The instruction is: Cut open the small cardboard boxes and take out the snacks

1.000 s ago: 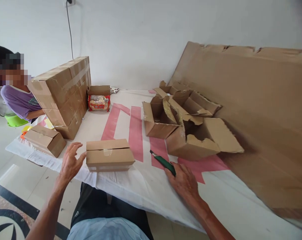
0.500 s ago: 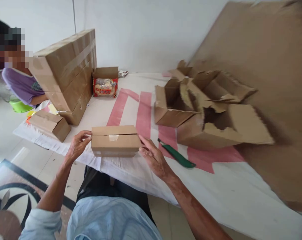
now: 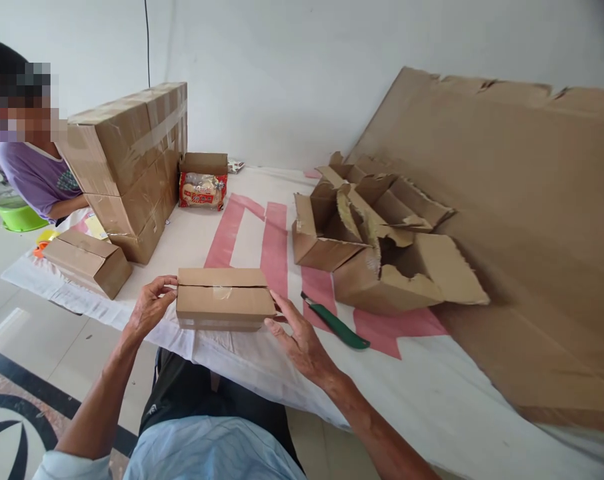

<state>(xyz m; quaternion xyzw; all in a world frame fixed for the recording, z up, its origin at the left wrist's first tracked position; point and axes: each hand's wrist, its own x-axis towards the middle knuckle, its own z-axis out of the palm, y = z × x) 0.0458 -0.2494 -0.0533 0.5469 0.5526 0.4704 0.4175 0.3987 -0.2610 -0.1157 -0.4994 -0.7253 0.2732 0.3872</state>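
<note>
Carton stack: on the white tablecloth.
Taped carton: on the cloth, right of the stack and nearer the person.
Left hand: fingertips at the taped carton's left end; grip cannot be told.
Right hand: thumb and fingers spread at its right end.
Green knife: farther right of the stack, lying loose.
</note>
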